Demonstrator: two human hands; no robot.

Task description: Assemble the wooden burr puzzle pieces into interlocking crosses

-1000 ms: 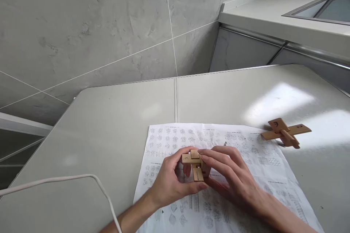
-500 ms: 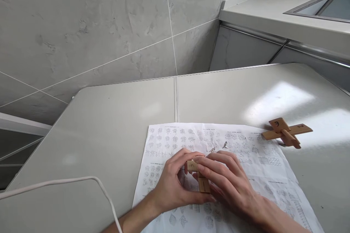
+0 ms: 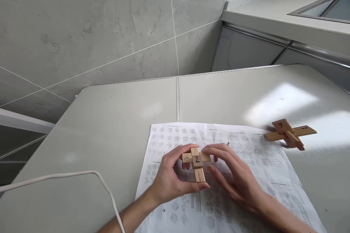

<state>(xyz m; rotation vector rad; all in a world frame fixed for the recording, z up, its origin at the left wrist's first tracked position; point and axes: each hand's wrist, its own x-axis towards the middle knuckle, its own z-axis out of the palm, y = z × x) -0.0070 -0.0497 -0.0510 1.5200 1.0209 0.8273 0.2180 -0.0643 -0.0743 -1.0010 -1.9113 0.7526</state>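
Observation:
A small wooden cross puzzle (image 3: 197, 163) with handwritten numbers on its pieces is held upright just above a printed instruction sheet (image 3: 246, 160). My left hand (image 3: 171, 178) pinches it from the left, thumb under its lower arm and fingers behind. My right hand (image 3: 235, 178) touches its right arm with curled fingertips. A second wooden cross assembly (image 3: 290, 134) lies on the table beyond the sheet's far right corner, apart from both hands.
The grey table (image 3: 109, 127) has a seam down its middle and rounded far corners. A white cable (image 3: 82, 176) curves across its near left. Tiled wall rises behind, and a counter with a sink (image 3: 322, 7) stands at the far right.
The puzzle has turned and risen in my hands, showing a centre block marked 2. My right fingers have slid off its top to its right arm.

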